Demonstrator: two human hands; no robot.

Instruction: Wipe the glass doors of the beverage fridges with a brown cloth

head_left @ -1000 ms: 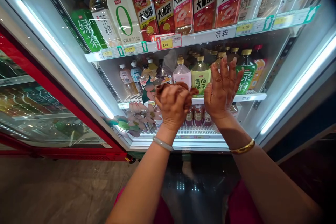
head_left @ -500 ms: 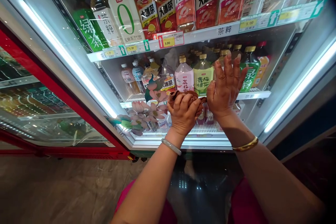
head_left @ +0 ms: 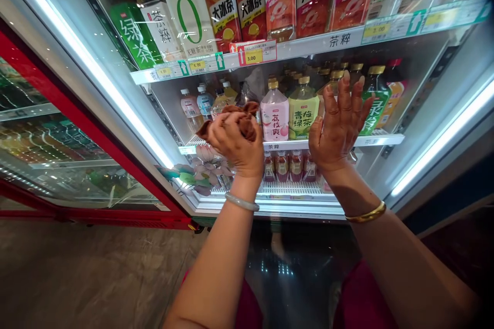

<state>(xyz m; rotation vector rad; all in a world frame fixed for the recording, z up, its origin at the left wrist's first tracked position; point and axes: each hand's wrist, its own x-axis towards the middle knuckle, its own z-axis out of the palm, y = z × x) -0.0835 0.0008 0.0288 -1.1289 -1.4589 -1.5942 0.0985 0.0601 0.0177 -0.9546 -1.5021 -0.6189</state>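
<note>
My left hand (head_left: pixel 237 141) is closed around a crumpled brown cloth (head_left: pixel 247 123), which bulges out above and to the left of my fingers. It is held up against the glass door of a drinks cooler, in front of the flower decal (head_left: pixel 208 169). My right hand (head_left: pixel 339 123) lies flat with fingers spread, palm toward the same glass, holding nothing. Between the two hands, behind the glass, stand a pink-labelled bottle (head_left: pixel 275 115) and a green-labelled bottle (head_left: pixel 303 113). Several of my left fingertips are hidden in the cloth.
An upper shelf (head_left: pixel 304 47) bears large tea bottles and price tags. Small dark bottles (head_left: pixel 281 167) stand on the bottom rack. At left is a second cooler with a red frame (head_left: pixel 127 149). Brown floor (head_left: pixel 96 272) stretches in front of the coolers.
My left hand has moved left and slightly up with the cloth, uncovering the pink-labelled bottle and covering part of the flower decal. My right hand stays spread in nearly the same place.
</note>
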